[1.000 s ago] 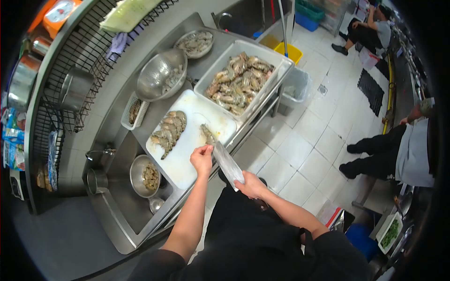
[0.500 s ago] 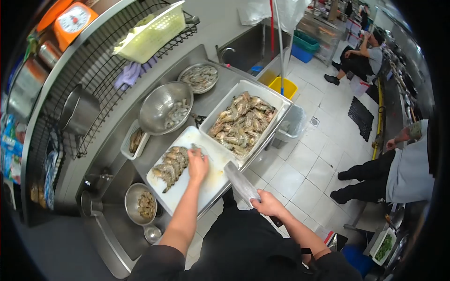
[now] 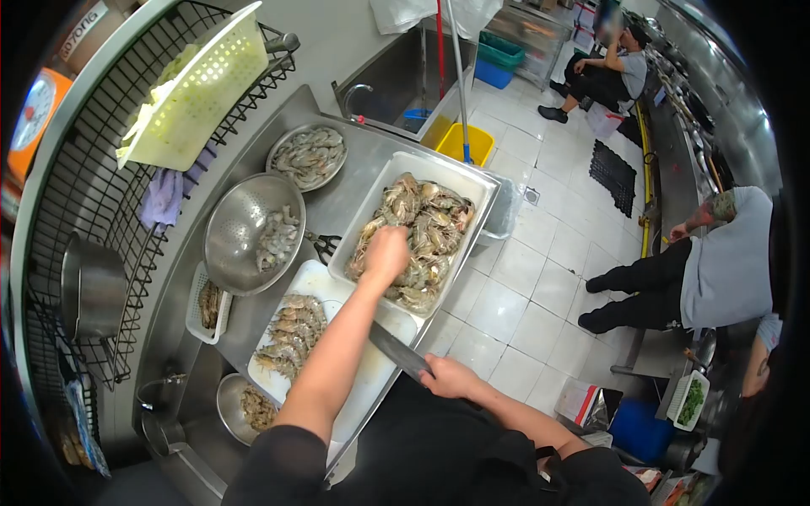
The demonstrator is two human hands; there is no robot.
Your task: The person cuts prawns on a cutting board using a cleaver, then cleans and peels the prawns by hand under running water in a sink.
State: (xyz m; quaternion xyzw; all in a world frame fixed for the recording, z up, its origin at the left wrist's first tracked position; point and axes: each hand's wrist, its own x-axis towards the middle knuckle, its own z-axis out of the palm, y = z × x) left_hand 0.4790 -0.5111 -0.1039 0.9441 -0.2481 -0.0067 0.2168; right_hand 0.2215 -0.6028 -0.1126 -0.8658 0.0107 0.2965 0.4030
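My left hand (image 3: pixel 386 255) reaches down into a white tray (image 3: pixel 488 187) heaped with whole raw shrimp (image 3: pixel 430 228). Its fingers curl among them, and whatever they hold is hidden. In my right hand (image 3: pixel 449 377) is a cleaver (image 3: pixel 398 351), its broad blade pointing left over the front edge of a white cutting board (image 3: pixel 384 371). Several shrimp (image 3: pixel 294 333) lie in a row on the board's left part, partly behind my left forearm.
Behind the board stand a steel colander (image 3: pixel 232 223) with peeled shrimp, a bowl of shrimp (image 3: pixel 308 158) and scissors (image 3: pixel 324 245). A small white basket (image 3: pixel 207 304) and a steel bowl (image 3: pixel 236 409) are at the left. Two people (image 3: pixel 730 253) are across the tiled floor (image 3: pixel 523 278).
My left hand has moved from the shrimp row on the board into the tray. The cleaver stays in my right hand, its blade now nearer the board. The camera view has shifted.
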